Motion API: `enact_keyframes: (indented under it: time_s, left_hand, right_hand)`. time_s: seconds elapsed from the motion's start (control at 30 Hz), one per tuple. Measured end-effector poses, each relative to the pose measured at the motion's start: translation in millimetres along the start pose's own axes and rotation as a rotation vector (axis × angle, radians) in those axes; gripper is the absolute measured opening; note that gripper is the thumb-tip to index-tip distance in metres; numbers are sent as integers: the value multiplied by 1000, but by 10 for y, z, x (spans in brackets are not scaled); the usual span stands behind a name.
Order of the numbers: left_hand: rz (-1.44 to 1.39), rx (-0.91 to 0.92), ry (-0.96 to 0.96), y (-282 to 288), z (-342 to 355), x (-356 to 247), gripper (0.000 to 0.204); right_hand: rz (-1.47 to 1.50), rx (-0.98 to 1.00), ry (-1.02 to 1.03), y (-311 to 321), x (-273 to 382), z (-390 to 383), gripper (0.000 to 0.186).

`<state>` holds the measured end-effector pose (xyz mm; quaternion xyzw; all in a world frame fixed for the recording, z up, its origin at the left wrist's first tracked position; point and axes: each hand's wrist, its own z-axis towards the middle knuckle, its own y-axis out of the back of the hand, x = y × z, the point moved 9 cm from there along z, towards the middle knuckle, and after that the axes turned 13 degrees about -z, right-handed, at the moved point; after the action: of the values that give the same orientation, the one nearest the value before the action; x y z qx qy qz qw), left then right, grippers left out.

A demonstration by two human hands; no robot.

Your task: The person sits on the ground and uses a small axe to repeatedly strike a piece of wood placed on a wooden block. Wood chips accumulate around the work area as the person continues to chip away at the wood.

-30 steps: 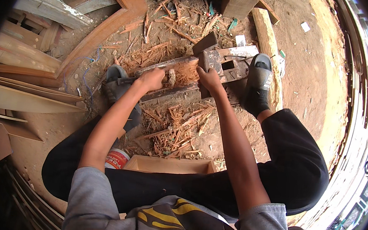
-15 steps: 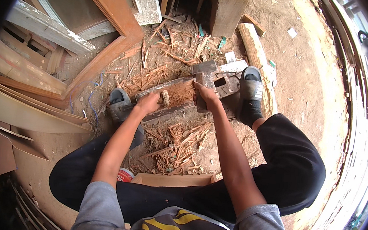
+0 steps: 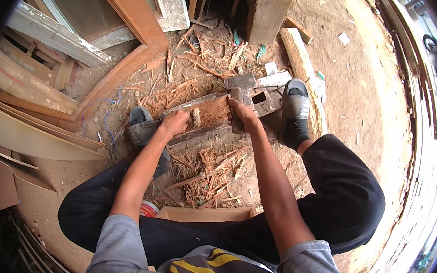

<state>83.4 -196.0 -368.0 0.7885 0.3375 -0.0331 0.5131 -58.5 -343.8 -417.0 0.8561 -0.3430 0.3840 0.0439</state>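
Note:
My left hand (image 3: pixel 176 123) is closed round a wooden handle with a frayed, pale end (image 3: pixel 196 117); its lower part is hidden, so I cannot tell what tool it belongs to. Just right of it, my right hand (image 3: pixel 243 115) grips a dark wooden block (image 3: pixel 237 122), held with its long side pointing away from me. Beneath both hands lies a thick wooden beam (image 3: pixel 212 111) with a rough, reddish hewn face, slanting up to the right. A rectangular hole (image 3: pixel 260 97) shows in the timber at its right end.
Splintered wood chips (image 3: pixel 207 174) litter the ground on both sides of the beam. My sandalled feet flank it, the right one (image 3: pixel 297 109) beside a pale log (image 3: pixel 303 58). Wooden frames (image 3: pixel 128 11) lean at the left, and a shallow wooden box (image 3: pixel 204 214) sits near my legs.
Both hands keep nearly the same place and grip. The dark block has shifted slightly in my right hand, and the whole view has moved a little.

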Motion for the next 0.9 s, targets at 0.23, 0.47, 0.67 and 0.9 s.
enact_keyframes:
  time_s: [0.23,0.47,0.67,0.9]
  left_hand:
    - [31,-257,-32,206,-78,28,25]
    - [-217,-363,266,580,17,399,28]
    - [-402,-609,200,824,-35,738,23]
    - [-248,-330,199,1243,107,451,42]
  right_hand:
    - [-24,14,-21,-57,-20,-39,33]
    - [-1328,-375,-112,288,165,-468,37]
    - [-1530,1133,117,-2179,-231,-2400,27]
    - [-227,1623,74,-3267,-554,-4346,58]
